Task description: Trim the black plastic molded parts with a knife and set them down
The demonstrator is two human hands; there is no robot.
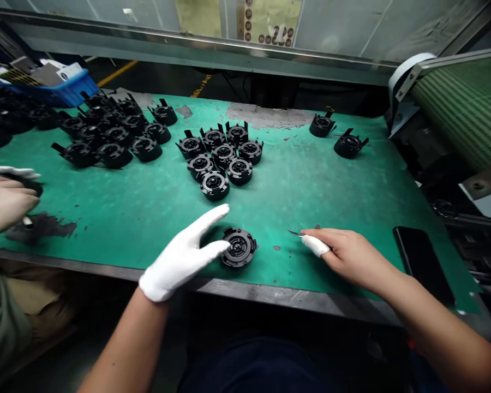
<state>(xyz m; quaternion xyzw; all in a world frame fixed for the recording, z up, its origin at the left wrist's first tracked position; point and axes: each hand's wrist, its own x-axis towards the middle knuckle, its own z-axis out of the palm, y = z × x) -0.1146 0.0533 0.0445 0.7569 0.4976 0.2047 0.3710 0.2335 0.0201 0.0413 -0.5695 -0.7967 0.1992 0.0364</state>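
My left hand point(186, 251) is spread in its white glove, thumb right at the rim of a round black part point(239, 248); whether it presses or just hovers, I can't quite tell. Across to the right, my right hand point(346, 251) pinches a thin metal blade point(293, 233), its tip pointing left from my fingers, one digit wearing a white cover point(316, 246). Just beyond my left fingertips sits a cluster of black parts point(223, 155), and farther off to their left, a bigger group point(113, 136). Right of my right fingers lies a dark phone point(423, 265); well left of my glove, a co-worker's hand point(8, 202).
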